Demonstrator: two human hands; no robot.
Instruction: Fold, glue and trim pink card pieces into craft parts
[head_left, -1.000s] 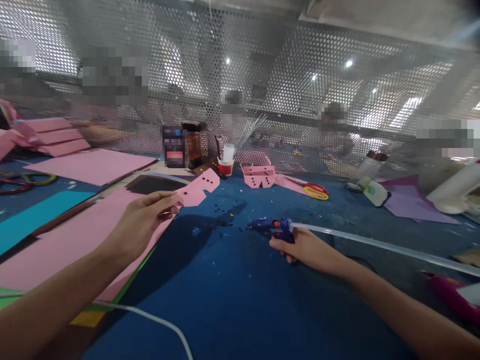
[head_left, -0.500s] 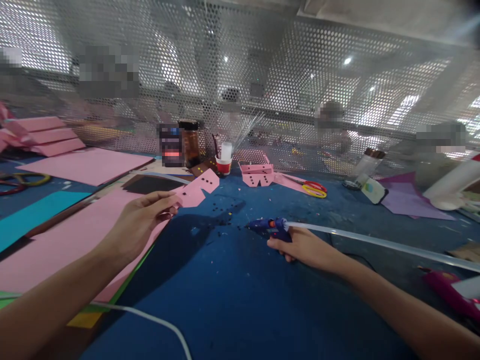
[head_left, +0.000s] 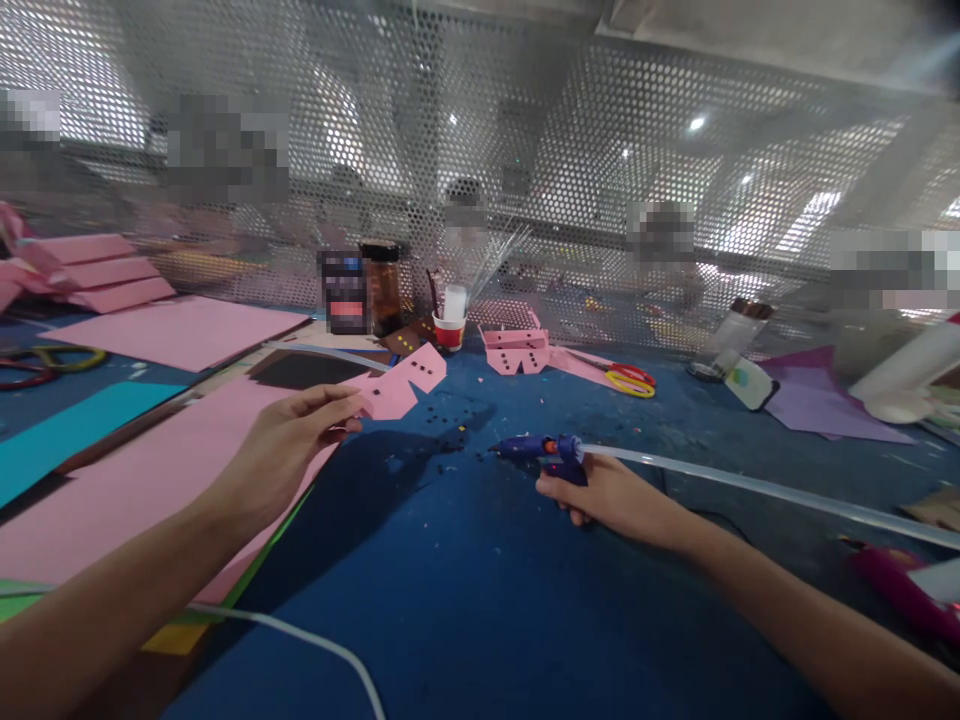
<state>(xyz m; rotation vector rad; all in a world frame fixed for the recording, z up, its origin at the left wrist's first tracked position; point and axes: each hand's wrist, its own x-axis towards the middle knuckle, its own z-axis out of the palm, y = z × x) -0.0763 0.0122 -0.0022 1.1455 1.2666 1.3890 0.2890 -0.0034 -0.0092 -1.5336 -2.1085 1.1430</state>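
two closed hands: left hand (head_left: 289,455) pinches pink cutout (head_left: 401,382), right hand (head_left: 607,495) grips glue gun (head_left: 540,450).

Likely craft workshop, foam sheets (head_left: 180,330), scissors (head_left: 628,378)

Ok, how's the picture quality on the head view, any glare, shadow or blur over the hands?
Head view: both hands sharp; the left hand and its pink cutout cast a dark shadow on the blue table; the right hand with the glue gun is evenly lit; bright glare through the mesh screen; edges bend.
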